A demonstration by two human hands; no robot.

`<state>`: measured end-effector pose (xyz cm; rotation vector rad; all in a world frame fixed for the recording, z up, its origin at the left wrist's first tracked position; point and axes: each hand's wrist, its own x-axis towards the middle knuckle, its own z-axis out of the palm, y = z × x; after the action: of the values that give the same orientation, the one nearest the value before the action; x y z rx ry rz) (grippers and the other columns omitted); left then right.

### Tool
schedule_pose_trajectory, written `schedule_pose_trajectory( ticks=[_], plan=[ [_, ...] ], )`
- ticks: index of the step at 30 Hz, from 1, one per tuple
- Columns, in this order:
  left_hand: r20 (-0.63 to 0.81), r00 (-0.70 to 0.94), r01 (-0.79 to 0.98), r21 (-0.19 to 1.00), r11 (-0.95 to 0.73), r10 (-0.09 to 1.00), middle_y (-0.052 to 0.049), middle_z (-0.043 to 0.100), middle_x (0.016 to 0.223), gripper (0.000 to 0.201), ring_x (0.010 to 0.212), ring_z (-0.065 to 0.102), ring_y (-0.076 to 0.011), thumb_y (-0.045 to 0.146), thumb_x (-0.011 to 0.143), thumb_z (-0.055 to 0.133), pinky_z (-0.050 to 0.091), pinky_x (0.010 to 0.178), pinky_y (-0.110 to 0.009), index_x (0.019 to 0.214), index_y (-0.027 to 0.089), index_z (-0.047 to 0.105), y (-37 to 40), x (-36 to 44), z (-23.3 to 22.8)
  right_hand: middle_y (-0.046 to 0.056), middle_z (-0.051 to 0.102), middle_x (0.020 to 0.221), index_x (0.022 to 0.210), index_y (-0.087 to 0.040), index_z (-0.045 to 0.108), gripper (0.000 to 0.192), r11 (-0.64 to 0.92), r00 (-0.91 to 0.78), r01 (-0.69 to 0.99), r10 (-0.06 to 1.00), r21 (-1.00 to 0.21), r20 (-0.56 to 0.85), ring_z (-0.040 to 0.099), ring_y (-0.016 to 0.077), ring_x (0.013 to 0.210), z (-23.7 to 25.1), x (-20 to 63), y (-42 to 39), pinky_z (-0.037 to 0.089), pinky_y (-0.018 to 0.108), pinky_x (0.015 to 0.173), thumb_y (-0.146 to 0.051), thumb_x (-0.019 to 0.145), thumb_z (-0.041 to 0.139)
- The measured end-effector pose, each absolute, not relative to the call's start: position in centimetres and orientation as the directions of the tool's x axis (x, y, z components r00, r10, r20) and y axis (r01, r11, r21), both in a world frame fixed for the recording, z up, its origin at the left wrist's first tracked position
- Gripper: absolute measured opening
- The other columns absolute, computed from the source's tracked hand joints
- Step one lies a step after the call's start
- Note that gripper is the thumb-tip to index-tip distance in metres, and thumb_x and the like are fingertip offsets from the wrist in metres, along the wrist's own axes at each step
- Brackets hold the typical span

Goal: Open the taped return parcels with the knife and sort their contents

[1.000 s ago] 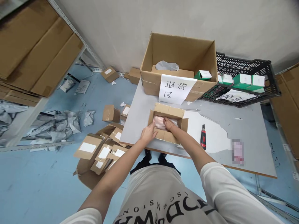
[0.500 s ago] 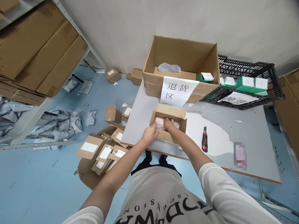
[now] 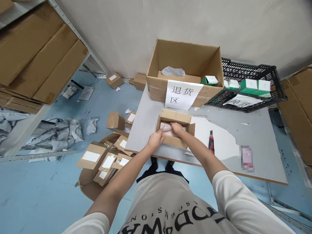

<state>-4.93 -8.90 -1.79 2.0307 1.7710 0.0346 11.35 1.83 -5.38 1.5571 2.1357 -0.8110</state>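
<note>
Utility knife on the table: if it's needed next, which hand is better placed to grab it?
Probably the right hand. The utility knife lies on the table on that side of the small open box, with nothing between; the left hand would have to cross over.

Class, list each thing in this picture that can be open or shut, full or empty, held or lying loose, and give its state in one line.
Small box: open, flaps up, on the table.
Pink packet: inside the small box, both hands on it.
Left hand: gripping the packet.
Right hand: gripping the packet.
Large box: open, partly filled.
Knife: lying loose, untouched.
Black crate: holds green-and-white cartons.
</note>
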Motion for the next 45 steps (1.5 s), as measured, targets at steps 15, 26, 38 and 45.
schedule_pose_trajectory(
  ticks=[15,26,38,45],
  plan=[
    [-0.085,0.484,0.851,0.277,-0.446,0.871,-0.012,0.058,0.126,0.032,0.116,0.054,-0.0236,0.017,0.089,0.042,0.020,0.108,-0.048,0.119,0.018,0.054,-10.6,-4.6,-1.2,0.013,0.065,0.115,0.112,-0.016,0.064,0.039,0.362,-0.399,0.913,0.706,-0.186,-0.585,0.061,0.0248,0.104,-3.6,12.7,1.9,0.045,0.030,0.082,-0.008,0.075,0.053],
    [-0.141,0.390,0.915,0.170,-0.366,0.910,-0.012,0.066,0.094,0.024,0.094,0.058,-0.0234,0.008,0.089,0.038,0.033,0.080,-0.038,0.093,0.014,0.061,-9.4,-3.1,-0.5,0.007,0.067,0.113,0.113,-0.019,0.064,0.038,0.419,-0.459,0.886,0.743,-0.196,-0.488,0.061,0.0237,0.100,0.5,13.3,2.3,0.044,0.027,0.079,-0.012,0.078,0.053],
    [-0.084,0.284,0.954,0.123,-0.273,0.955,-0.012,0.064,0.097,0.026,0.099,0.055,-0.0234,0.008,0.090,0.036,0.034,0.084,-0.037,0.095,0.016,0.061,-8.6,-4.9,-1.4,0.006,0.068,0.108,0.110,-0.020,0.065,0.033,0.454,-0.496,0.868,0.797,-0.200,-0.343,0.059,0.0228,0.099,7.0,15.7,3.3,0.040,0.026,0.079,-0.015,0.079,0.053],
    [-0.075,0.241,0.968,0.087,-0.234,0.968,-0.014,0.063,0.099,0.029,0.100,0.055,-0.0261,0.007,0.089,0.034,0.035,0.083,-0.040,0.094,0.016,0.061,-7.3,-7.0,-1.5,0.002,0.069,0.090,0.096,-0.014,0.067,0.024,0.432,-0.512,0.790,0.855,-0.435,-0.080,0.060,0.0192,0.086,12.2,18.9,4.3,0.041,0.025,0.078,-0.020,0.076,0.057]
  ],
)
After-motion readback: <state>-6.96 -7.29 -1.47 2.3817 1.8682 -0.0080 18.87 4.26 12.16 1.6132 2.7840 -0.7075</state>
